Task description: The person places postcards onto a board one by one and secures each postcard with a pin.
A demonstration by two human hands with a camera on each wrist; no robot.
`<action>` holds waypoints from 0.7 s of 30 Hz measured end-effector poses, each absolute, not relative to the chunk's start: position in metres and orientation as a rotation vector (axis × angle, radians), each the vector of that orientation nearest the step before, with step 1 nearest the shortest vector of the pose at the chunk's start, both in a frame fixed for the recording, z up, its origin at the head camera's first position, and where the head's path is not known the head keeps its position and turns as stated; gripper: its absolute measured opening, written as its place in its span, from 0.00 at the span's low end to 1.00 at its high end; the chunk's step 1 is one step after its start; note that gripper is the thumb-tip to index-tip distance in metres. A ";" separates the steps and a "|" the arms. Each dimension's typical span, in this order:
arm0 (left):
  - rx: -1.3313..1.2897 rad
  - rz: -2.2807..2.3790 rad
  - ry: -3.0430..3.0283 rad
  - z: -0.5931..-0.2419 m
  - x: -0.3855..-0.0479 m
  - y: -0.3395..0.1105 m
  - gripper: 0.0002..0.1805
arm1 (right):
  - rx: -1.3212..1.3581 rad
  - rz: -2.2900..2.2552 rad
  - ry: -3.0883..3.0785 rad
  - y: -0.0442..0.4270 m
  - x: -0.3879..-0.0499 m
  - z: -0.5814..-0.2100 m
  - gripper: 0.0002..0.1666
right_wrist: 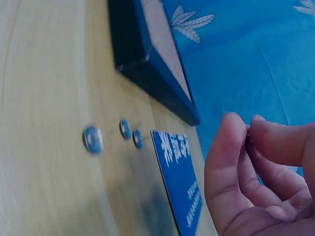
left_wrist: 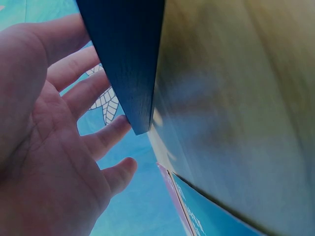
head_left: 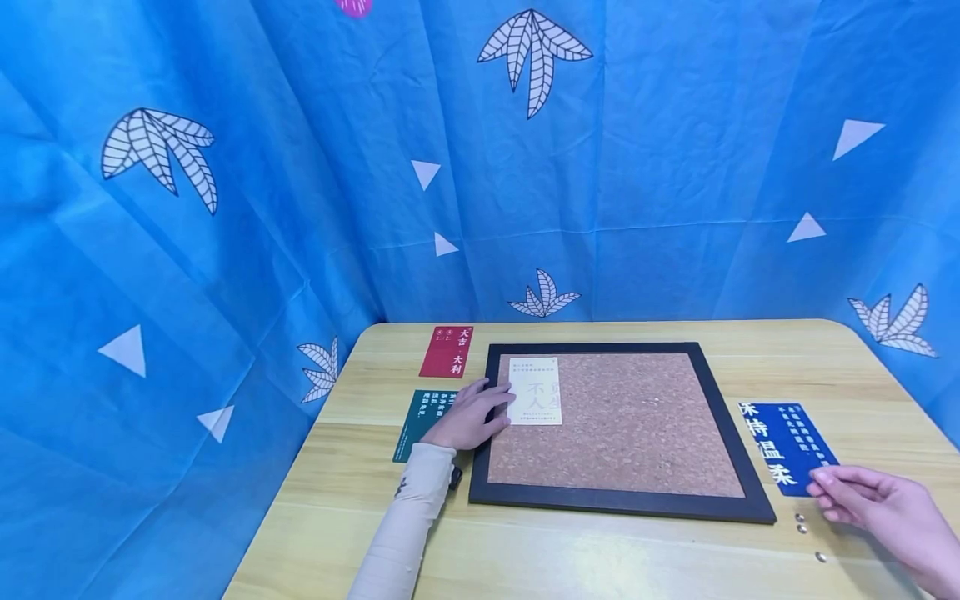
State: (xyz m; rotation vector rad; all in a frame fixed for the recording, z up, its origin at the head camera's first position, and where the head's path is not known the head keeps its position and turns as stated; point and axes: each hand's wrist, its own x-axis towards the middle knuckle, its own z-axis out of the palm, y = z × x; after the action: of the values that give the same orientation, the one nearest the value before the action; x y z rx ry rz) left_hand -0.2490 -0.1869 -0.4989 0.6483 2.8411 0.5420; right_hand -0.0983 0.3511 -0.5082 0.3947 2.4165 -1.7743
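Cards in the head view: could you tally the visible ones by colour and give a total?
Red card: 1
Green card: 1
Cream card: 1
Blue card: 1
Total: 4

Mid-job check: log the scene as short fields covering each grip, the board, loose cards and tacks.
left grip: extended over the board's frame, fingertips at the cream card's left edge
right grip: thumb and finger pinching a small item, mostly hidden
board: black-framed cork, flat on table
cream card: on cork, upper left
red card, green card: left of board
blue card: right of board
metal tacks: three, near blue card
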 end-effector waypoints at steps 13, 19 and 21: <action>0.617 0.545 2.844 -0.498 -0.247 -0.186 0.29 | 0.413 -2.095 1.964 0.362 -0.104 -0.516 0.18; 0.614 0.553 2.843 -0.498 -0.246 -0.186 0.29 | 0.290 -2.238 1.797 0.365 -0.104 -0.518 0.22; 0.612 0.550 2.845 -0.499 -0.246 -0.185 0.29 | 0.269 -2.239 1.796 0.366 -0.105 -0.518 0.22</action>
State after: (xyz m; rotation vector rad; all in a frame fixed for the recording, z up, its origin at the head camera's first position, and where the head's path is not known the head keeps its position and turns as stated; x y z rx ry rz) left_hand -0.2462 -0.1854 -0.4986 0.6116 2.8454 0.5504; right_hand -0.1051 0.3663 -0.5179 0.2692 1.7964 -2.2387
